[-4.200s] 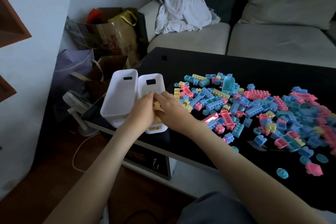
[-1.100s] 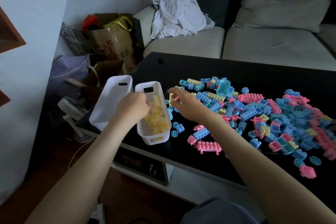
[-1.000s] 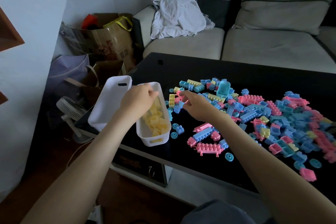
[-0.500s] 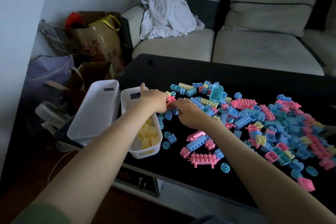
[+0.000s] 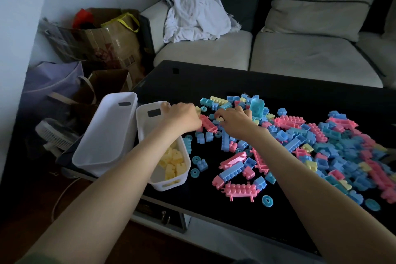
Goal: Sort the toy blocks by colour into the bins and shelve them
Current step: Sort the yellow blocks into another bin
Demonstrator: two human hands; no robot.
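From where I stood, the person's right hand (image 5: 234, 121) was pinching a small yellow block (image 5: 219, 119) at the near-left edge of the block pile (image 5: 321, 141). The left hand (image 5: 182, 117) lay knuckles-up just beside it, fingers curled under. I could not tell whether it gripped anything, though a bit of yellow showed at its knuckles. The sorted yellow blocks (image 5: 173, 165) sat in the right-hand bin (image 5: 169, 185), and the other bin (image 5: 94, 163) beside it looked empty.

The left forearm crossed right over the yellow-filled bin. Both bins stood at the corner of the black table (image 5: 214, 79), the empty one seemingly at its very edge. To my eye, a careless pull back of that arm could have caught the rim and shoved a bin toward the floor.

The room was dim and the yellows pale, so a wrong colour might have slipped in unnoticed. A long pink block (image 5: 207, 123) touched the left hand and could have been dragged along with whatever it lifted. A blue ring (image 5: 267, 201) lay near the front edge, and any sweep of the right arm might have sent it off
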